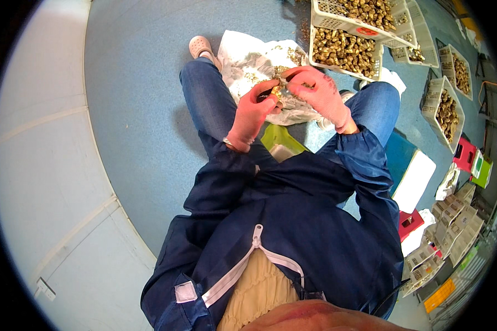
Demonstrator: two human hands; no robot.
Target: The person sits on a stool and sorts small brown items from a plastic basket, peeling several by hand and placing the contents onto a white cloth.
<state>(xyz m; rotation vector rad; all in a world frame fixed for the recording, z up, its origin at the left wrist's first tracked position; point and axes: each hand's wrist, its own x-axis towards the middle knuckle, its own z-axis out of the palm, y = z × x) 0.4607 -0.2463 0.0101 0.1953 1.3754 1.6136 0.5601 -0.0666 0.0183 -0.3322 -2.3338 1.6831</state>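
Note:
Both my hands wear pink gloves and meet above a crumpled white sheet [234, 52] on the floor between my legs. Pinched in the fingers of my left hand [249, 115] is a small golden-brown lump [276, 89]; its exact kind is not clear. Closed fingers of my right hand [321, 98] come close to it from the other side. What they grip, if anything, is too small to make out. Brown scraps [252, 76] lie scattered on the sheet below.
White slatted crates [381, 60] of similar lumps [345, 51] stand ahead on the right, some stacked. More crates [453, 146] line the right side. A yellow-green object [281, 137] sits between my thighs. A pale wall [44, 160] runs along the left.

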